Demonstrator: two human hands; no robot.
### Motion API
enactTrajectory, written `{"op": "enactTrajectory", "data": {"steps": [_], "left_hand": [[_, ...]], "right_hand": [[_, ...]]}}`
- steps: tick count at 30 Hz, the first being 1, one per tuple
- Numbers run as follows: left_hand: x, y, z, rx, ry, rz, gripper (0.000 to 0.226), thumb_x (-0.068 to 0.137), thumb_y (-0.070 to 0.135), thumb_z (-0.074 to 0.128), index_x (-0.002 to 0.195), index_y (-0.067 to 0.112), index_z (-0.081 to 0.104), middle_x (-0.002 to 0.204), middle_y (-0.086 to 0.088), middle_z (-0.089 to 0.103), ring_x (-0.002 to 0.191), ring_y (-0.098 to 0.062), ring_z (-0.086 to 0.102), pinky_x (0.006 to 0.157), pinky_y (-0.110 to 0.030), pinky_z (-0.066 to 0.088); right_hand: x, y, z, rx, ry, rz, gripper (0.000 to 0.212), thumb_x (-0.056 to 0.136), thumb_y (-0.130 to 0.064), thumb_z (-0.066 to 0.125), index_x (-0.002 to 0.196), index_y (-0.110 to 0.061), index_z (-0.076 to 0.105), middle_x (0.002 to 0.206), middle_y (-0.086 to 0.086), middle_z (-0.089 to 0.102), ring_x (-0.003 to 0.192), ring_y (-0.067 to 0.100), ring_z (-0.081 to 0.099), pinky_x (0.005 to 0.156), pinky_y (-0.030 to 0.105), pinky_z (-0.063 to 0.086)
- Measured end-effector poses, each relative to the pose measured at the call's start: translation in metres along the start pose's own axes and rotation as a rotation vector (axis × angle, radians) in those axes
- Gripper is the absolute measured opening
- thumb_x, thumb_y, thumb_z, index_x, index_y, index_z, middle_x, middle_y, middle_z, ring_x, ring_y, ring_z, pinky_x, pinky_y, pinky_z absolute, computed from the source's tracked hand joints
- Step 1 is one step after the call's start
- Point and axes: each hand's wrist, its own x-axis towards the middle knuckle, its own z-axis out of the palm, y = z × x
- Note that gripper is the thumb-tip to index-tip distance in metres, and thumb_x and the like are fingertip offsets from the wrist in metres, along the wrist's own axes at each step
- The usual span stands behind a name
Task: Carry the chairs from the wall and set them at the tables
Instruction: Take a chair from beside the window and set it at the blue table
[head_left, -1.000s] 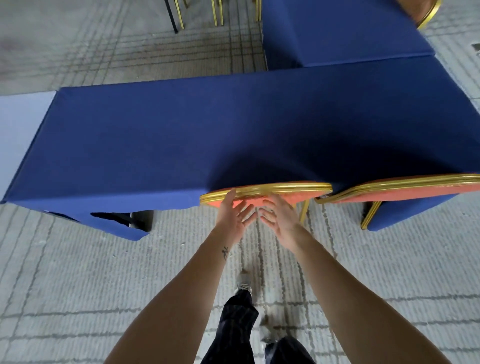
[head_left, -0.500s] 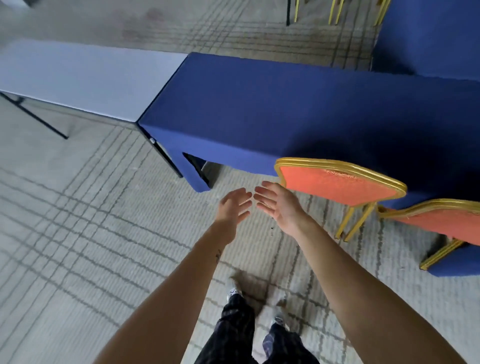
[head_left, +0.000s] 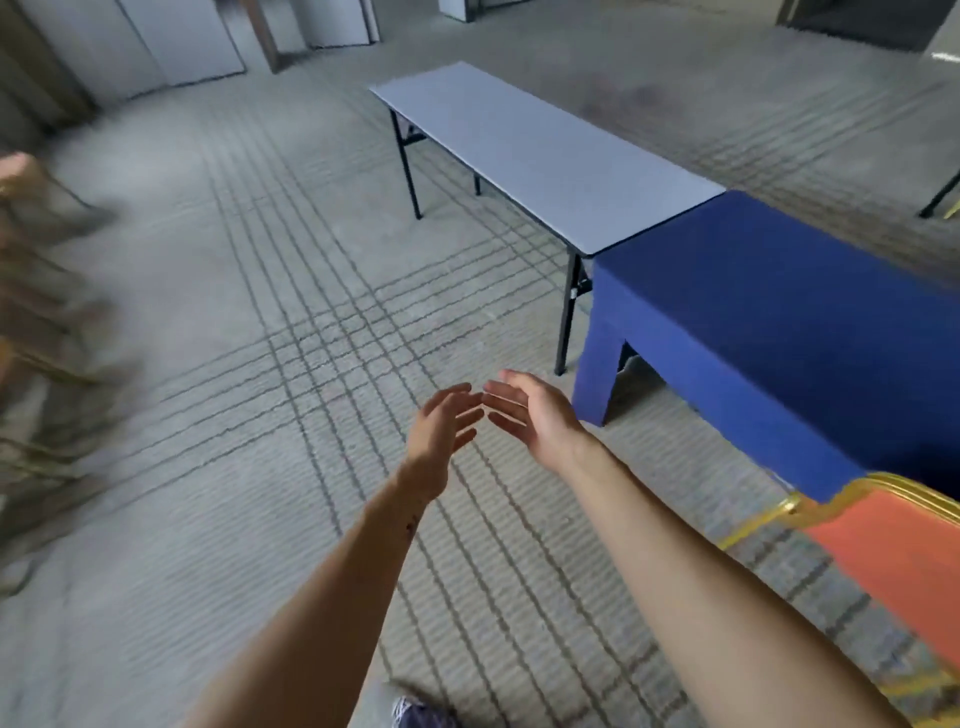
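Both hands have come off the orange chair (head_left: 893, 561) they pressed on a second ago, and the view has swung left, away from it.

Head view: the left hand (head_left: 441, 431) and right hand (head_left: 535, 415) hang in the air just off the near left corner of the blue-draped table (head_left: 779, 312). Their fingers are straight and spread, palms facing each other, and they hold nothing. The chair, gold-framed, stands at that table's near side, at the right edge of view. A bare grey table (head_left: 545, 150) butts the blue-draped table's far left end. Blurred brownish shapes (head_left: 31, 312) lie well left of it; whether they are chairs cannot be told.

Judgement: this chair is placed, and the person is turning to fetch another.

No brand, label or legible writing shows. A small dark mark (head_left: 412, 525) on the left forearm cannot be read.
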Motion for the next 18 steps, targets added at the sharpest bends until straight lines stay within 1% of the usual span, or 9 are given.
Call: {"op": "enactTrajectory", "data": {"steps": [2,5,7,9,13,18], "left_hand": [[0.005,0.019,-0.069,-0.047,0.061,0.018,0.023,0.099,0.019,0.050,0.117,0.016,0.065,0.113,-0.005,0.073,0.110,-0.023,0.067,0.102,-0.043,0.047],[0.010,0.047,-0.166,-0.085,0.137,0.063,0.023,0.100,0.020,0.049,0.118,0.017,0.064,0.113,-0.004,0.073,0.113,-0.024,0.066,0.100,-0.041,0.047],[0.011,0.066,-0.219,-0.102,0.196,0.086,0.021,0.100,0.021,0.049,0.115,0.018,0.063,0.112,-0.002,0.074,0.113,-0.024,0.066,0.099,-0.039,0.048],[0.006,0.082,-0.282,-0.125,0.267,0.117,0.019,0.101,0.021,0.049,0.112,0.019,0.064,0.112,-0.002,0.074,0.111,-0.023,0.067,0.100,-0.041,0.047],[0.000,0.101,-0.375,-0.162,0.365,0.135,0.023,0.100,0.020,0.049,0.118,0.017,0.063,0.113,-0.002,0.074,0.110,-0.021,0.067,0.104,-0.043,0.046],[0.001,0.110,-0.459,-0.223,0.475,0.132,0.026,0.099,0.018,0.050,0.122,0.013,0.062,0.114,-0.003,0.073,0.111,-0.022,0.067,0.106,-0.045,0.046]], "right_hand": [[0.013,0.017,0.073,-0.045,-0.070,0.030,0.025,0.097,-0.021,0.055,0.118,-0.009,0.062,0.107,0.008,0.074,0.099,0.021,0.070,0.091,0.035,0.053],[0.028,0.042,0.175,-0.102,-0.174,0.046,0.020,0.097,-0.021,0.056,0.113,-0.011,0.062,0.108,0.008,0.073,0.098,0.021,0.069,0.081,0.030,0.053],[0.036,0.056,0.229,-0.112,-0.220,0.046,0.018,0.097,-0.021,0.056,0.112,-0.012,0.062,0.106,0.007,0.073,0.097,0.021,0.069,0.079,0.029,0.053],[0.041,0.077,0.291,-0.143,-0.287,0.059,0.018,0.097,-0.020,0.055,0.112,-0.013,0.062,0.102,0.006,0.074,0.095,0.021,0.070,0.078,0.030,0.053],[0.051,0.114,0.381,-0.185,-0.379,0.097,0.016,0.099,-0.019,0.050,0.109,-0.014,0.061,0.101,0.007,0.074,0.092,0.021,0.070,0.077,0.029,0.052],[0.071,0.152,0.466,-0.244,-0.454,0.148,0.015,0.099,-0.018,0.050,0.108,-0.014,0.060,0.102,0.008,0.072,0.089,0.021,0.070,0.078,0.030,0.052]]}}
